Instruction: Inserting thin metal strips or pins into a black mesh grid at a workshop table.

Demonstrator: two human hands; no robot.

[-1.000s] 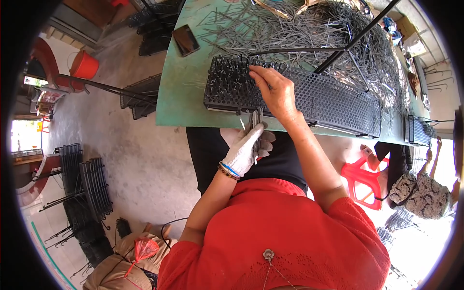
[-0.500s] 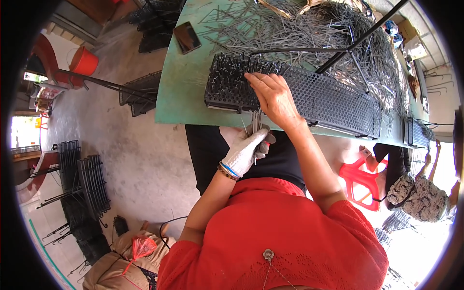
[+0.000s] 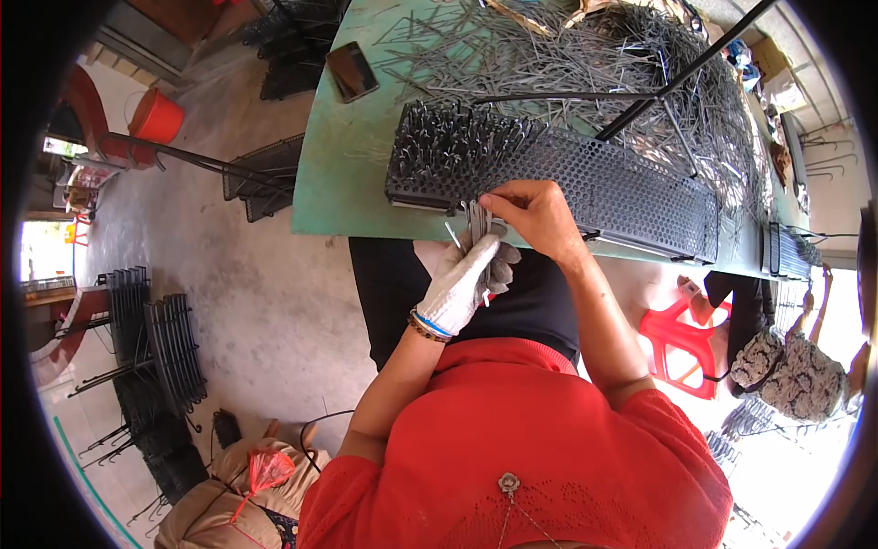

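phone lies flat at the left end of my green worktop. black perforated tray runs along the near edge, its left part filled with upright metal pins. my gloved left hand is closed round a bundle of pins just below the worktop edge. my bare right hand pinches the bundle's top ends, fingers closed, against the tray's front. loose pins heaped behind. red stool at right.
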